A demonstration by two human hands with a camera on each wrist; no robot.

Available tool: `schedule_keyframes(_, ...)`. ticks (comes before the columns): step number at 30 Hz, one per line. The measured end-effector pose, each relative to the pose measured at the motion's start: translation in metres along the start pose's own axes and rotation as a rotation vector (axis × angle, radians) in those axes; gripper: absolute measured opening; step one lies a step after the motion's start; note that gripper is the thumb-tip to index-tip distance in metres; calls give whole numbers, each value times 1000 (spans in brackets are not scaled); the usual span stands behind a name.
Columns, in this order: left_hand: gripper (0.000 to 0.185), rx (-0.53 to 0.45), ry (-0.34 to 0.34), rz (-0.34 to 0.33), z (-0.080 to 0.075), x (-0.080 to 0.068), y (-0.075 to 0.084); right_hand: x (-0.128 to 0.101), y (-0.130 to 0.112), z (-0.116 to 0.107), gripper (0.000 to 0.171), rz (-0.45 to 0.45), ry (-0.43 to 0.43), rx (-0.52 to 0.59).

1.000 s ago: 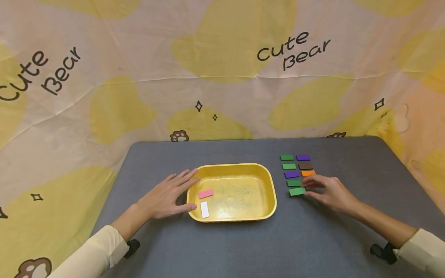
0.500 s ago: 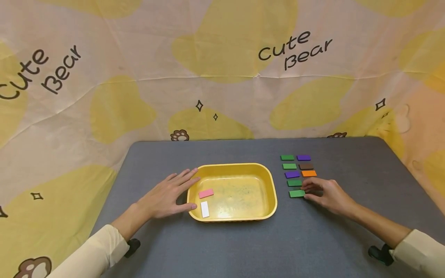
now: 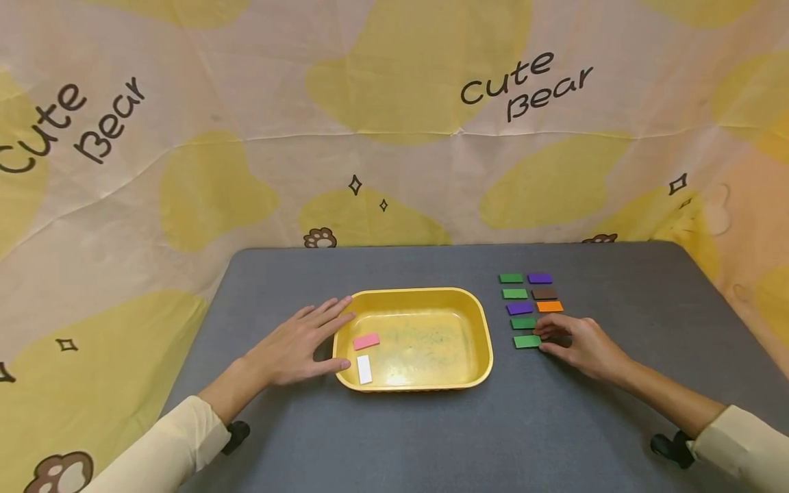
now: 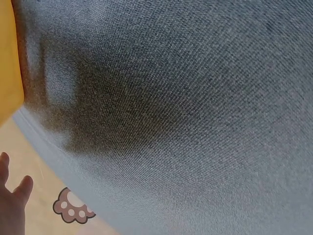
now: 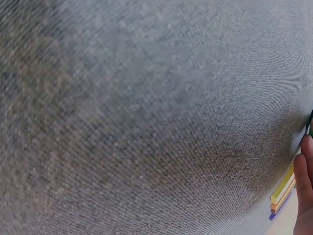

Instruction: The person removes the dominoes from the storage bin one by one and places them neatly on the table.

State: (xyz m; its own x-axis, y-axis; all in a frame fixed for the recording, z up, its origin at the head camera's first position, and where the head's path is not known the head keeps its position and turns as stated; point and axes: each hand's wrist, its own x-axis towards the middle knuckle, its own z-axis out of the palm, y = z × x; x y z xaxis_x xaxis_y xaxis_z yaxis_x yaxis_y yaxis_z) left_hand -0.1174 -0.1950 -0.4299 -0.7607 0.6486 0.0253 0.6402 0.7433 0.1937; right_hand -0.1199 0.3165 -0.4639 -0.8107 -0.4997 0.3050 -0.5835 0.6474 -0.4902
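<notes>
My right hand (image 3: 582, 344) rests on the grey cloth-covered table (image 3: 431, 438), fingers loosely bent, fingertips pinching the right end of the nearest flat green rectangular tile (image 3: 527, 341); that tile lies flat, just right of the yellow plastic tray (image 3: 477, 322), at the near end of 2 columns of coloured tiles. My left hand (image 3: 296, 346) lies flat, fingers straight, touching the tray's left rim. Inside the tray: 1 pink tile (image 3: 366, 340), 1 white tile (image 3: 364, 369).

A "Cute Bear" printed backdrop (image 3: 394, 123) hangs behind the grey table (image 3: 431, 438).
</notes>
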Motion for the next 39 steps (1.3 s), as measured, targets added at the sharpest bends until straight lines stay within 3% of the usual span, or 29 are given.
schedule_keyframes(13,85,-8,3,5,0,1,0,-1,0,-1,38,0,-1,-8)
schedule_keyframes(21,85,-20,-2,3,0,0,0,8,-9,-11,34,17,-60,38)
schedule_keyframes(30,85,-10,4,10,0,-1,-2,69,-47,-36,34,1,-151,138)
schedule_keyframes(39,85,-12,9,12,0,0,-2,136,-99,-34,46,-44,-360,170)
